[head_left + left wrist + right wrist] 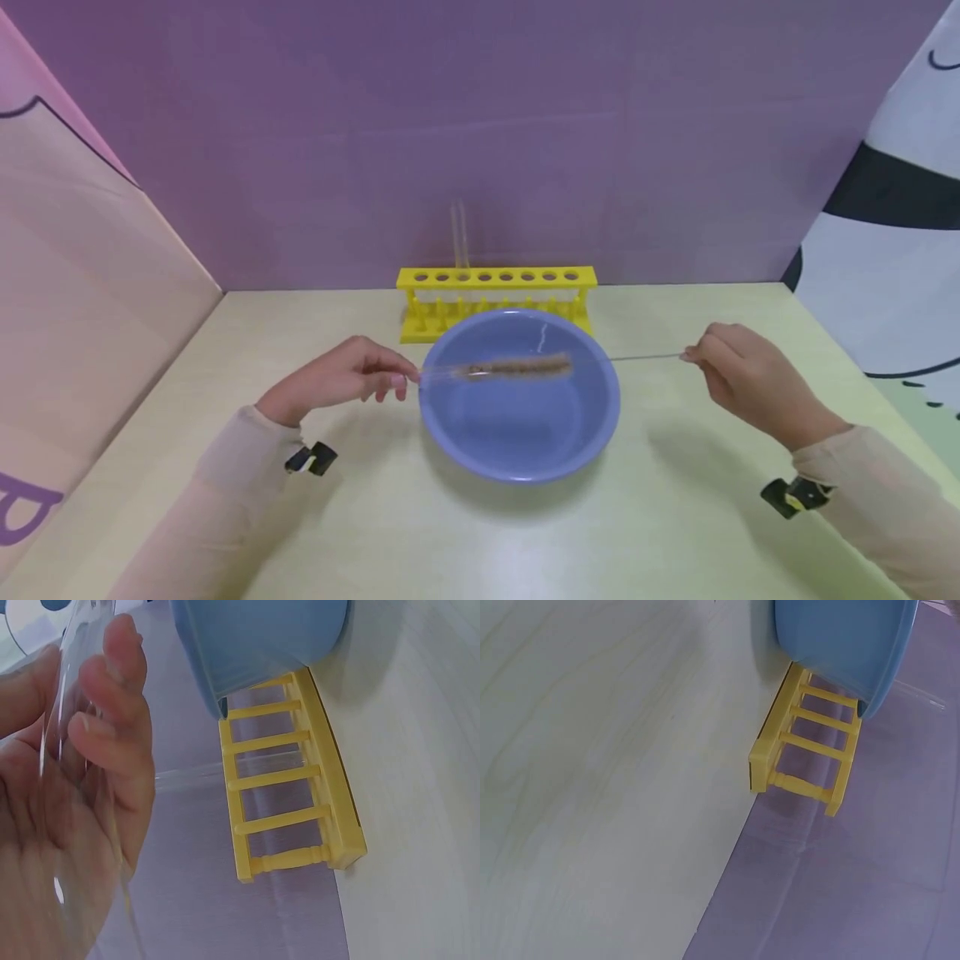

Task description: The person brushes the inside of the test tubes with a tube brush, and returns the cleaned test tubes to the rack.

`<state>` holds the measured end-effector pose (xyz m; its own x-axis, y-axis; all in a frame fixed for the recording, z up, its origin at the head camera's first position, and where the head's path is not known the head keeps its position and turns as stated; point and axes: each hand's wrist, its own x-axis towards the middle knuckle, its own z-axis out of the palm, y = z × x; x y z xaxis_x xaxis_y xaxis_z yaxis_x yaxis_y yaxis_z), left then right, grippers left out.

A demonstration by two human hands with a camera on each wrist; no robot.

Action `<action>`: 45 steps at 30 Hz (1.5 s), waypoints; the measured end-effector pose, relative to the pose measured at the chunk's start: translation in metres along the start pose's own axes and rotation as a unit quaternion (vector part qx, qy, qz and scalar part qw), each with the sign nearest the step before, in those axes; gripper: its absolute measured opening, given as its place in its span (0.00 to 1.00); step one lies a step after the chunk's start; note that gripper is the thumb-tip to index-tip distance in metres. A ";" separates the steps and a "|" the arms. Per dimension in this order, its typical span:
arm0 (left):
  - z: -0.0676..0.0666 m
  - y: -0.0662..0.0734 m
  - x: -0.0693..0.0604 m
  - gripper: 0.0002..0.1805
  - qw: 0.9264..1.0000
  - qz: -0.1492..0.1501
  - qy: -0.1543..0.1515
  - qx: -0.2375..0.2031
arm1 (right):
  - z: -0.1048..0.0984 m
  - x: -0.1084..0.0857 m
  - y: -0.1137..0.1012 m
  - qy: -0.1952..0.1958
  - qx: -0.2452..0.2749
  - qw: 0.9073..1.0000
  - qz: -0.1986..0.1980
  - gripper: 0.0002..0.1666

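My left hand (345, 375) holds a clear test tube (438, 372) level over the left rim of the blue basin (517, 433). In the left wrist view the tube runs along the palm, between thumb and curled fingers (112, 742). From the right, a test tube brush (532, 365) lines up with the tube; its brown bristles are blurred and seem partly inside the tube's mouth. My right hand (757, 383) pinches the end of the brush's thin wire handle (645, 357), right of the basin. The right wrist view does not show that grip.
A yellow test tube rack (495, 278) stands behind the basin, against the purple backdrop (480, 150). One clear test tube (459, 237) stands upright in it. The pale wooden table (517, 550) extends around the basin. Printed panels border both sides.
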<state>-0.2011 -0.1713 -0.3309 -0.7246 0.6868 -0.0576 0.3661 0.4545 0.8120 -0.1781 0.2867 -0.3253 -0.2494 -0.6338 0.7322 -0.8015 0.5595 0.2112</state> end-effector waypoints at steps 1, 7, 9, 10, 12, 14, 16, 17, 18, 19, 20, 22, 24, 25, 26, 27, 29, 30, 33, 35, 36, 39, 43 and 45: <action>0.000 -0.001 0.000 0.12 1.000 0.000 -0.001 -0.001 | 0.000 0.000 0.000 0.002 -0.002 1.000 -0.001 0.25; -0.002 -0.004 -0.002 0.12 1.000 -0.008 -0.008 -0.012 | -0.002 -0.005 0.003 0.009 -0.007 1.000 -0.005 0.24; -0.003 -0.005 -0.003 0.12 1.000 -0.010 -0.006 -0.009 | -0.003 -0.007 0.004 0.009 -0.012 1.000 -0.001 0.24; -0.003 -0.006 -0.003 0.12 1.000 -0.011 -0.004 -0.006 | -0.004 -0.008 0.005 0.010 -0.013 1.000 0.002 0.24; -0.004 -0.007 -0.005 0.12 1.000 -0.013 0.001 0.000 | -0.006 -0.010 0.006 0.012 -0.016 1.000 0.010 0.24; -0.006 -0.009 -0.006 0.12 1.000 -0.013 0.007 0.006 | -0.008 -0.012 0.008 0.016 -0.017 1.000 0.016 0.24; -0.007 -0.010 -0.008 0.11 1.000 -0.012 0.010 0.009 | -0.010 -0.015 0.010 0.012 -0.019 1.000 0.022 0.24; -0.008 -0.011 -0.009 0.11 1.000 -0.009 0.013 0.007 | -0.012 -0.016 0.010 0.009 -0.019 0.999 0.025 0.24; -0.009 -0.012 -0.010 0.11 1.000 -0.007 0.016 0.010 | -0.013 -0.016 0.011 0.005 -0.022 0.999 0.028 0.24; -0.010 -0.014 -0.010 0.11 1.000 -0.005 0.020 0.009 | -0.015 -0.017 0.012 0.002 -0.024 0.999 0.031 0.24; -0.011 -0.015 -0.010 0.11 1.000 -0.004 0.024 0.008 | -0.016 -0.018 0.013 -0.003 -0.027 0.999 0.034 0.25; -0.011 -0.016 -0.010 0.11 0.999 -0.004 0.035 0.001 | -0.018 -0.018 0.015 -0.009 -0.029 0.999 0.037 0.25; -0.010 -0.017 -0.008 0.11 0.999 -0.012 0.047 -0.009 | -0.019 -0.018 0.015 -0.013 -0.031 0.999 0.033 0.25; -0.010 -0.016 -0.007 0.11 0.998 -0.015 0.054 -0.018 | -0.018 -0.017 0.015 -0.015 -0.030 0.999 0.029 0.24; -0.009 -0.014 -0.006 0.11 0.998 -0.017 0.061 -0.025 | -0.017 -0.016 0.015 -0.017 -0.029 0.999 0.023 0.24; -0.008 -0.013 -0.005 0.11 0.997 -0.017 0.067 -0.033 | -0.016 -0.015 0.015 -0.019 -0.027 0.999 0.017 0.23; -0.007 -0.009 -0.001 0.10 0.996 -0.013 0.078 -0.047 | -0.014 -0.012 0.014 -0.025 -0.026 0.999 0.003 0.22; -0.007 -0.007 0.000 0.10 0.995 -0.008 0.083 -0.052 | -0.013 -0.011 0.013 -0.025 -0.023 0.999 -0.003 0.22; -0.006 -0.002 0.004 0.10 0.994 0.010 0.093 -0.062 | -0.010 -0.009 0.013 -0.024 -0.018 0.999 -0.017 0.22; -0.005 0.001 0.006 0.11 0.992 0.017 0.101 -0.070 | -0.008 -0.008 0.013 -0.024 -0.018 0.999 -0.024 0.22; -0.005 0.002 0.008 0.11 0.991 0.020 0.106 -0.073 | -0.008 -0.008 0.014 -0.026 -0.018 0.999 -0.025 0.22; -0.005 0.005 0.012 0.12 0.988 0.023 0.125 -0.088 | -0.007 -0.008 0.015 -0.037 -0.017 0.999 -0.028 0.22; -0.005 0.008 0.017 0.12 0.982 0.023 0.159 -0.102 | -0.004 -0.006 0.016 -0.053 -0.010 0.998 -0.026 0.22; -0.005 0.010 0.019 0.12 0.978 0.022 0.178 -0.108 | -0.002 -0.005 0.015 -0.060 -0.004 0.998 -0.024 0.22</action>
<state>-0.2141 -0.1569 -0.3210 -0.8822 0.4447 0.1549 0.2980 0.2725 0.9148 -0.1880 0.2995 -0.3241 -0.2748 -0.7196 0.6377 -0.8101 0.5305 0.2496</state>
